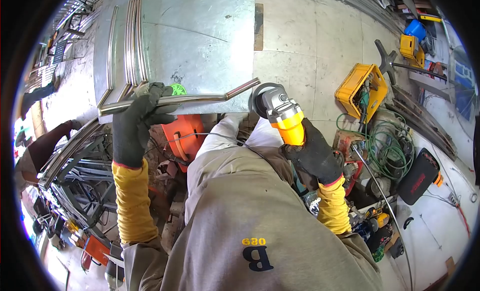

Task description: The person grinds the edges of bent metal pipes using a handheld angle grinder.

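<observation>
My left hand, in a dark glove with a yellow sleeve behind it, is closed round a shiny bent metal tube at the near edge of the metal-topped table. The tube's angled right end points up toward the disc of a yellow and silver angle grinder. My right hand, also gloved, is wrapped round the grinder's body. The disc is close beside the tube's tip. Several more bent tubes lie lengthwise on the table's left side. A round green sticker or disc shows just behind the held tube.
Beneath the table edge sits an orange case, with a cable crossing in front. To the right are a yellow crate, coiled green hose and a black case. Metal frames crowd the left.
</observation>
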{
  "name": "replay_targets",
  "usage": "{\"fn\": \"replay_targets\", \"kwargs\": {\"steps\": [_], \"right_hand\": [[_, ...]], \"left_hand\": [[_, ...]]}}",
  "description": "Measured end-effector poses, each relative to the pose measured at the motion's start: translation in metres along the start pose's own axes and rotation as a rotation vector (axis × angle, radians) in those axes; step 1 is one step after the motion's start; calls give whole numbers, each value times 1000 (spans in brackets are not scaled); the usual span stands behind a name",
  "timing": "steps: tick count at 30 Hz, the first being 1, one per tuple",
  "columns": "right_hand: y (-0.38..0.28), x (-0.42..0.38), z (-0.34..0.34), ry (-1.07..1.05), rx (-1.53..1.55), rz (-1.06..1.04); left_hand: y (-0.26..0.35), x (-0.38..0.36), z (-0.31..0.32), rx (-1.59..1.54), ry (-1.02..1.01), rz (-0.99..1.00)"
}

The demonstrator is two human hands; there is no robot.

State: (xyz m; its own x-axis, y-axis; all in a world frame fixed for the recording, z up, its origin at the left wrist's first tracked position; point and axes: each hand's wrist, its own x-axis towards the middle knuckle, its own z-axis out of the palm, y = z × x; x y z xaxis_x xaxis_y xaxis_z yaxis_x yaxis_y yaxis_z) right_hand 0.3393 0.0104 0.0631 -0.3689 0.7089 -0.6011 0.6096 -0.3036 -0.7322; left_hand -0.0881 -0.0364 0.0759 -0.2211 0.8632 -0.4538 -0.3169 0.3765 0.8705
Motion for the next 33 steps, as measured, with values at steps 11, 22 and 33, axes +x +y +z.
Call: {"fn": "replay_targets", "kwargs": {"steps": [11,22,33], "right_hand": [[-2,10,-6,4,13,-20],[22,5,-8,6,173,-63],[23,-23,1,141,128,-51]], "left_hand": [[10,24,-7,37,0,-156],[-8,104,-50,82,-95,-182],[-27,173,11,332,213,-95]]}}
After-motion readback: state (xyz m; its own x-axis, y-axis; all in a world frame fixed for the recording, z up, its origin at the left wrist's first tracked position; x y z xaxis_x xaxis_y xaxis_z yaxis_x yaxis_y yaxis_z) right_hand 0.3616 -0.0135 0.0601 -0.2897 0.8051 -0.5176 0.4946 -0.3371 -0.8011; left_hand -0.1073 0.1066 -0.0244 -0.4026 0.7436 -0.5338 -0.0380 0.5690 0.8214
